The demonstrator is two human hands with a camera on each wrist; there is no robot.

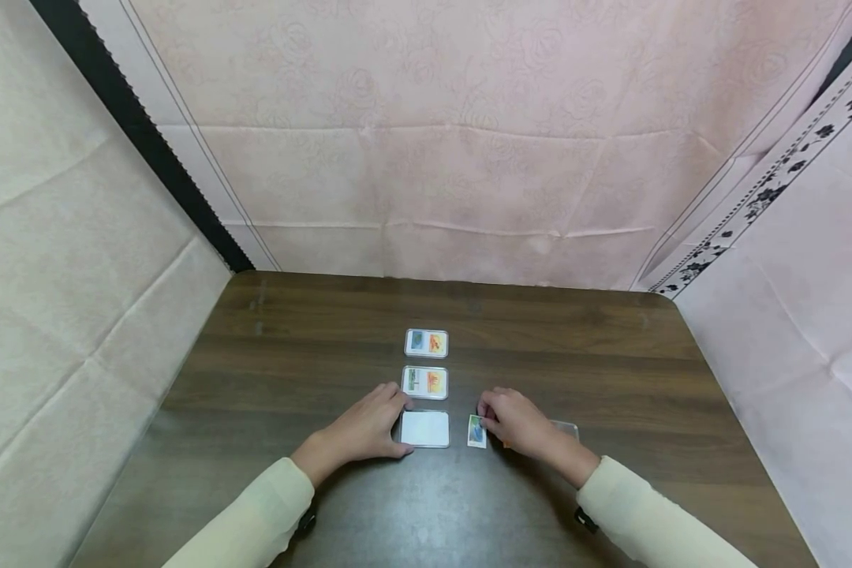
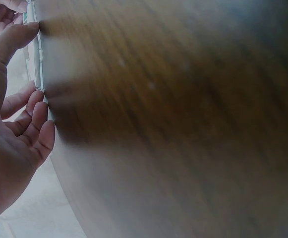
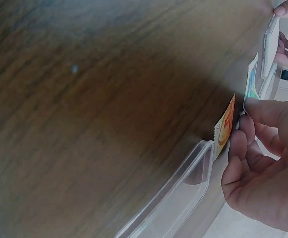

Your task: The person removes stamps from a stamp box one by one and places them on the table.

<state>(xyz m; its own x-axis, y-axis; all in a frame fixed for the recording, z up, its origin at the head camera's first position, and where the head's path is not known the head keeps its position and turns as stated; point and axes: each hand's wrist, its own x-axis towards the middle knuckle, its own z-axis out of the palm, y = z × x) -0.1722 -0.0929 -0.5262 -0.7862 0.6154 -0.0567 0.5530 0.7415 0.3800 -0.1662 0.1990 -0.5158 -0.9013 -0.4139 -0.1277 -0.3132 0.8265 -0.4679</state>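
Observation:
A flat white rectangular case (image 1: 426,429) lies on the table. My left hand (image 1: 372,422) holds it at its left end, thumb at the near corner and fingertips at the far one. To its right, my right hand (image 1: 517,422) pinches a small blue-and-green stamp (image 1: 476,432) between thumb and forefinger. An orange stamp (image 3: 225,128) with a toothed edge stands tilted by the right hand, against a clear plastic lid or tray (image 3: 183,198). The right hand partly hides both in the head view.
Two clear cases, each with a pair of small pictures, lie in a column beyond the white one: a nearer case (image 1: 425,383) and a farther case (image 1: 426,343). The brown wooden table (image 1: 312,339) meets pale cloth hangings (image 1: 440,181) at the back and sides.

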